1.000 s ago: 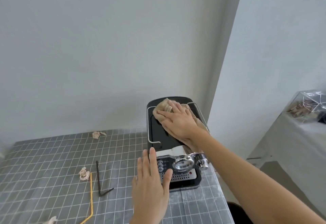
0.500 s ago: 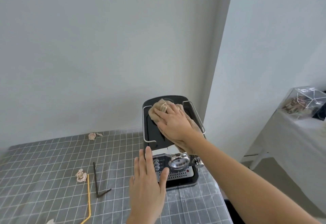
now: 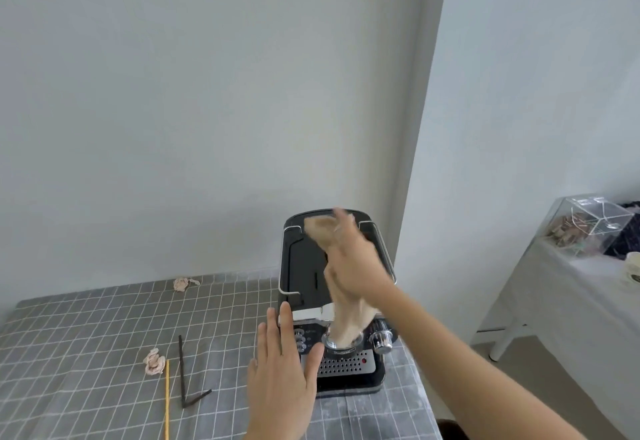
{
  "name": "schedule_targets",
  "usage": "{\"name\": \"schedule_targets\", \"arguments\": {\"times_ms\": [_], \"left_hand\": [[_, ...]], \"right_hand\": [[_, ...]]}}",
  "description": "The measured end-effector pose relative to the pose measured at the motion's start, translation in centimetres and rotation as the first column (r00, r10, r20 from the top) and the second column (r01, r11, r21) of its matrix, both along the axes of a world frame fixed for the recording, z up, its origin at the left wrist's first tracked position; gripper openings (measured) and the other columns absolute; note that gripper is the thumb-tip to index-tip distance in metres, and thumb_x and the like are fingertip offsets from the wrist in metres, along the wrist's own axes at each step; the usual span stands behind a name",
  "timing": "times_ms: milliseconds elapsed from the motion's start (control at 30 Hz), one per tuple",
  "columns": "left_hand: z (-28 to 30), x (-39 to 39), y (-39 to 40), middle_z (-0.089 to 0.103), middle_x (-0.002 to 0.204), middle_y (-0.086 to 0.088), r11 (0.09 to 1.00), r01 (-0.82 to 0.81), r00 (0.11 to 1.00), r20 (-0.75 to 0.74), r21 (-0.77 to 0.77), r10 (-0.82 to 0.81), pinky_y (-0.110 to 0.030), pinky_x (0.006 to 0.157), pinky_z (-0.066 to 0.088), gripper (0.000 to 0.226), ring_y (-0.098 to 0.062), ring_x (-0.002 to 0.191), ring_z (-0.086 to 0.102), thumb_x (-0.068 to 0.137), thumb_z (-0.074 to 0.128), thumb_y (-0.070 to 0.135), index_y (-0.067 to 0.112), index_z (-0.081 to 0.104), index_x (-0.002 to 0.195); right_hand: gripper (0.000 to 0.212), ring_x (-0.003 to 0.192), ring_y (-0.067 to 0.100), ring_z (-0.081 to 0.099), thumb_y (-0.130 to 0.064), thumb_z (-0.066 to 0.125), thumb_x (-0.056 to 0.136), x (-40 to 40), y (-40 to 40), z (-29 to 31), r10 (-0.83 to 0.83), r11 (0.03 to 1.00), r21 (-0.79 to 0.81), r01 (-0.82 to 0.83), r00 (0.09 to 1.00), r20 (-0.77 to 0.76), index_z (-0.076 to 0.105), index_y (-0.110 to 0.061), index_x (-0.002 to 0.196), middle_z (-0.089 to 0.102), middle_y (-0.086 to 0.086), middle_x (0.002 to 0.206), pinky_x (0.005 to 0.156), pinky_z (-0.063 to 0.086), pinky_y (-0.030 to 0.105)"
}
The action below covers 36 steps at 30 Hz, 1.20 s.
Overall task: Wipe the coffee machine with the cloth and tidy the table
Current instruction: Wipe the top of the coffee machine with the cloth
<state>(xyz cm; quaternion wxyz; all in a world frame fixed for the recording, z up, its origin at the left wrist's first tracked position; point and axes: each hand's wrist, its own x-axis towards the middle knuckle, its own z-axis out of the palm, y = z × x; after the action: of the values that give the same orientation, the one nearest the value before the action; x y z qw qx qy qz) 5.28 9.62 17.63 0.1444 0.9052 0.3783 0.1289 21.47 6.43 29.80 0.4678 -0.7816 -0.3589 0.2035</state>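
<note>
The black and chrome coffee machine (image 3: 304,266) stands at the table's right end. My right hand (image 3: 353,263) is motion-blurred above its top and grips the beige cloth (image 3: 348,318). One end of the cloth bunches past the fingers and the rest hangs down over the front dial. My left hand (image 3: 282,373) is flat with straight fingers against the machine's front left side, beside the buttons.
On the grey checked tablecloth (image 3: 86,335) lie two crumpled paper scraps (image 3: 154,361) (image 3: 183,283), a yellow straw (image 3: 167,401) and a bent dark straw (image 3: 181,373). A side table (image 3: 571,287) with a clear box (image 3: 588,228) stands at the right.
My right hand has risen from lying flat on the machine's top and now lifts the cloth, which hangs down the front. The left hand stays by the machine's side.
</note>
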Motion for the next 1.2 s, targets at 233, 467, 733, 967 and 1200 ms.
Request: {"name": "schedule_targets", "arguments": {"times_ms": [233, 467, 733, 967, 1200], "left_hand": [[1.0, -0.1, -0.3, -0.014, 0.161, 0.000, 0.998, 0.007, 0.999, -0.042, -0.062, -0.009, -0.039, 0.118, 0.023, 0.076, -0.021, 0.150, -0.001, 0.083, 0.000, 0.071, 0.033, -0.038, 0.137], [1.1, -0.1, -0.3, -0.012, 0.162, -0.002, 0.998, 0.000, 0.999, -0.040, -0.065, -0.003, -0.039, 0.118, 0.020, 0.082, -0.023, 0.150, 0.000, 0.077, -0.010, 0.075, 0.030, -0.034, 0.142], [1.1, -0.3, -0.4, -0.014, 0.161, -0.002, 0.996, 0.016, 1.000, -0.021, -0.088, -0.018, -0.042, 0.119, 0.018, 0.080, -0.022, 0.150, -0.004, 0.082, 0.003, 0.073, 0.031, -0.039, 0.135], [1.1, -0.5, -0.1, -0.019, 0.160, -0.001, 0.994, 0.029, 0.999, -0.024, -0.101, -0.031, -0.043, 0.118, 0.025, 0.099, -0.021, 0.150, -0.006, 0.085, 0.034, 0.072, 0.032, -0.044, 0.130], [1.6, -0.9, 0.2, -0.020, 0.160, -0.003, 0.993, 0.079, 0.993, -0.080, -0.086, -0.086, -0.045, 0.117, 0.022, 0.134, -0.025, 0.150, -0.007, 0.073, 0.069, 0.059, 0.027, -0.050, 0.128]], "right_hand": [[0.020, 0.066, 0.013, 0.069, -0.016, 0.042, 0.102, 4.5, -0.1, 3.4, -0.071, 0.949, 0.230, 0.216, 0.856, -0.511, 0.059, -0.008, 0.109, 0.063, 0.013, 0.093, 0.056, 0.054, 0.017], [0.056, 0.151, 0.032, -0.013, -0.045, 0.022, 0.100, 4.6, 4.9, -4.5, 0.199, 0.896, -0.443, 0.042, 0.853, 0.483, 0.023, -0.027, 0.153, -0.005, 0.007, 0.165, 0.115, -0.004, 0.065], [0.061, 0.145, 0.055, 0.008, -0.032, 0.033, 0.104, -0.7, 4.5, -4.8, 0.123, 0.817, -0.524, 0.240, 0.815, 0.566, 0.012, -0.001, 0.152, 0.008, 0.035, 0.157, 0.115, 0.017, 0.065], [0.051, 0.137, 0.051, 0.032, -0.002, 0.039, 0.093, -3.7, 0.8, -4.2, 0.130, 0.809, -0.520, 0.274, 0.779, 0.614, 0.030, 0.002, 0.142, 0.031, 0.035, 0.146, 0.110, 0.034, 0.059], [0.023, 0.090, 0.024, 0.058, -0.009, 0.038, 0.102, -3.8, -3.6, -3.7, 0.054, 0.953, -0.278, 0.122, 0.833, 0.550, 0.045, -0.009, 0.124, 0.059, 0.012, 0.115, 0.067, 0.046, 0.032]]}}
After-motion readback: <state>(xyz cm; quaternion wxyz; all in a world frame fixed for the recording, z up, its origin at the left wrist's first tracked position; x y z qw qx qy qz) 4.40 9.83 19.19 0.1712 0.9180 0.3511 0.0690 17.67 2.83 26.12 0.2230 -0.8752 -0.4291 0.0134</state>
